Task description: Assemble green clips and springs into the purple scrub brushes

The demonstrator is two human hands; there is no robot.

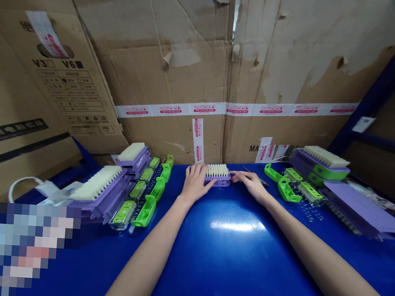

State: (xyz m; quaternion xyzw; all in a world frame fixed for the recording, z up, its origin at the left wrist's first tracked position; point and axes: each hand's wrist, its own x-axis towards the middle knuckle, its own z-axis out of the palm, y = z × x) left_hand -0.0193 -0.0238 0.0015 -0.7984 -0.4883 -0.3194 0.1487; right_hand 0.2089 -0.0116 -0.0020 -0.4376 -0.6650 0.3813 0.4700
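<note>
A purple part with rows of cream bristles on top (218,171), like a brush head, lies at the far middle of the blue table. My left hand (195,182) is closed around its left end, with the thumb along the near side. At its right end, the fingertips of my right hand (249,184) are drawn together in a pinch. Whatever they hold, if anything, is too small to make out. A thin dark tool (265,184) lies partly hidden behind my right hand.
Purple bristled parts (96,184) are stacked at left, beside bright green end pieces (145,212) and several small loose bits. At right stand another purple bristled stack (325,158), green pieces (288,191) and a purple panel (365,207). Cardboard (171,137) walls the back.
</note>
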